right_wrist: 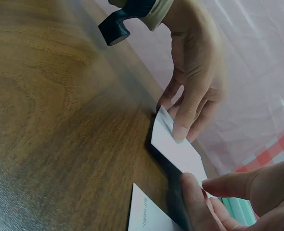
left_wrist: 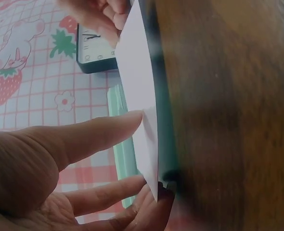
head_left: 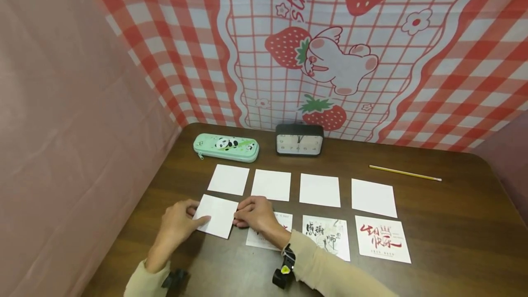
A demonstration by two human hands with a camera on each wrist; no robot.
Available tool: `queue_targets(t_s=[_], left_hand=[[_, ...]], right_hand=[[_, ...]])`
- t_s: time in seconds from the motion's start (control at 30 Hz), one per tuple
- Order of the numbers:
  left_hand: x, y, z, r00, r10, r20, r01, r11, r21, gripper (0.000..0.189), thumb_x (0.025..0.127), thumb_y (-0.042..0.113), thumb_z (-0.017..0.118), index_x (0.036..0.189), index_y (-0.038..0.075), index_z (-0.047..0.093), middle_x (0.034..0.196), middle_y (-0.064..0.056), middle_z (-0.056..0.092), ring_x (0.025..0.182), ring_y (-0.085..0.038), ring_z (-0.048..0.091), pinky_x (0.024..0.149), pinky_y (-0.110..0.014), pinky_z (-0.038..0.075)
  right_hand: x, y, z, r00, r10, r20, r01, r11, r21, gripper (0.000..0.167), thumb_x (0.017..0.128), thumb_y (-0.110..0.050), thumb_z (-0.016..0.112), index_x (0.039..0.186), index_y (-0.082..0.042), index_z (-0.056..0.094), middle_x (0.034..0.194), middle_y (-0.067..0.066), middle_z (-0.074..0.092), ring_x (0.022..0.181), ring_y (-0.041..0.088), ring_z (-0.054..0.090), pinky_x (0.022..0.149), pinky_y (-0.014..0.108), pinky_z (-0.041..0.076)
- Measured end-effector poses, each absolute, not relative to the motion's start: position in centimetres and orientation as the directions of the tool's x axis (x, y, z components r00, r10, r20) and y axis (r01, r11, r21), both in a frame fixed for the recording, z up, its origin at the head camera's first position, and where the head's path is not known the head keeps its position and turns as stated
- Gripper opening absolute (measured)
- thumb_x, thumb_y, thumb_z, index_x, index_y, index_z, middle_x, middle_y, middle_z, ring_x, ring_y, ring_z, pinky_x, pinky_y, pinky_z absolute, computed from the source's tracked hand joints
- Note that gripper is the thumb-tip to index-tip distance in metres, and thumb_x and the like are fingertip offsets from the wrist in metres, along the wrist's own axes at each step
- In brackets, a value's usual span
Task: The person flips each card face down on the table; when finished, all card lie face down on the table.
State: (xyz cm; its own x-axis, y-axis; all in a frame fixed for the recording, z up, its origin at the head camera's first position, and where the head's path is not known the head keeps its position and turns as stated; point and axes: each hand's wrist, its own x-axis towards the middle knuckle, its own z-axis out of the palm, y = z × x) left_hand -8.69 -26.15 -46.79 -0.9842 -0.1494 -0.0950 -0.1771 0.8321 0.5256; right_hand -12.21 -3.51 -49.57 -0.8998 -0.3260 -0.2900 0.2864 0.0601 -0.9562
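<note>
While my left hand [head_left: 175,223] grips one edge of a single white card [head_left: 216,217], its thumb on the face and its fingers bent behind, my right hand [head_left: 260,214] pinches the opposite edge, thumb and fingertips drawn close together. My left thumb and fingers stand wider apart than my right ones. I have this card over the table [head_left: 453,242], just on my side of the leftmost of four blank cards [head_left: 319,190] set in a row. To its right I count three printed cards [head_left: 382,239], the nearest partly hidden under my right hand. Beyond the row are one mint pencil case [head_left: 226,147], one clock [head_left: 299,145] and one yellow pencil [head_left: 405,173].
</note>
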Motion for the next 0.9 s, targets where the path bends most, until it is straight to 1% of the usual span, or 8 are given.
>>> queue_targets(t_s=[0.13, 0.27, 0.5, 0.67, 0.8, 0.9], left_hand=[[-8.8, -25.9, -46.9, -0.985, -0.148, -0.093, -0.175, 0.86, 0.48, 0.051, 0.079, 0.031, 0.091, 0.113, -0.002, 0.073, 0.089, -0.012, 0.077, 0.085, -0.029, 0.071, 0.077, -0.054, 0.052], [-8.8, -25.6, -46.8, -0.985, -0.146, -0.087, -0.17, 0.87, 0.464, 0.05, 0.08, 0.029, 0.09, 0.112, -0.005, 0.072, 0.089, -0.014, 0.076, 0.086, -0.032, 0.071, 0.08, -0.059, 0.051], [-8.8, -25.2, -46.8, -0.988, -0.134, -0.074, -0.153, 0.88, 0.449, 0.054, 0.081, 0.027, 0.089, 0.118, -0.007, 0.07, 0.093, -0.019, 0.074, 0.088, -0.035, 0.069, 0.081, -0.061, 0.052], [-8.7, -25.1, -46.8, -0.991, -0.12, -0.063, -0.135, 0.881, 0.453, 0.057, 0.081, 0.027, 0.089, 0.121, -0.008, 0.069, 0.096, -0.022, 0.071, 0.089, -0.037, 0.069, 0.081, -0.063, 0.053], [-8.5, -25.1, -46.9, -0.993, -0.116, -0.031, -0.117, 0.878, 0.465, 0.051, 0.084, 0.027, 0.087, 0.12, -0.006, 0.07, 0.098, -0.022, 0.072, 0.092, -0.039, 0.07, 0.084, -0.064, 0.053], [-8.3, -24.8, -46.8, -0.992, -0.122, 0.026, -0.094, 0.872, 0.48, 0.045, 0.087, 0.027, 0.085, 0.117, -0.003, 0.072, 0.099, -0.02, 0.073, 0.09, -0.037, 0.071, 0.082, -0.062, 0.055]], right_hand=[[-12.3, -3.5, -49.3, -0.89, -0.322, -0.323, 0.313, 0.085, -0.946, 0.017, 0.087, 0.003, 0.074, 0.102, 0.009, 0.07, 0.089, 0.024, 0.078, 0.073, 0.023, 0.079, 0.066, 0.029, 0.066], [-12.4, -3.4, -49.3, -0.888, -0.318, -0.332, 0.32, 0.093, -0.943, 0.018, 0.087, 0.003, 0.072, 0.104, 0.009, 0.072, 0.089, 0.023, 0.079, 0.074, 0.022, 0.08, 0.067, 0.027, 0.066], [-12.3, -2.9, -48.9, -0.872, -0.342, -0.35, 0.324, 0.133, -0.937, 0.025, 0.087, 0.001, 0.068, 0.11, 0.011, 0.072, 0.091, 0.023, 0.079, 0.081, 0.027, 0.081, 0.07, 0.027, 0.066], [-12.1, -2.4, -48.7, -0.866, -0.365, -0.342, 0.302, 0.165, -0.939, 0.027, 0.09, -0.003, 0.067, 0.114, 0.009, 0.072, 0.094, 0.022, 0.079, 0.083, 0.027, 0.081, 0.071, 0.028, 0.066], [-12.0, -1.4, -48.3, -0.855, -0.395, -0.337, 0.298, 0.16, -0.941, 0.029, 0.095, -0.007, 0.067, 0.119, 0.008, 0.07, 0.101, 0.023, 0.078, 0.084, 0.025, 0.08, 0.073, 0.03, 0.067], [-12.0, -0.3, -47.7, -0.843, -0.415, -0.342, 0.313, 0.138, -0.94, 0.032, 0.097, -0.009, 0.066, 0.124, 0.009, 0.066, 0.109, 0.025, 0.076, 0.087, 0.024, 0.079, 0.076, 0.032, 0.067]])
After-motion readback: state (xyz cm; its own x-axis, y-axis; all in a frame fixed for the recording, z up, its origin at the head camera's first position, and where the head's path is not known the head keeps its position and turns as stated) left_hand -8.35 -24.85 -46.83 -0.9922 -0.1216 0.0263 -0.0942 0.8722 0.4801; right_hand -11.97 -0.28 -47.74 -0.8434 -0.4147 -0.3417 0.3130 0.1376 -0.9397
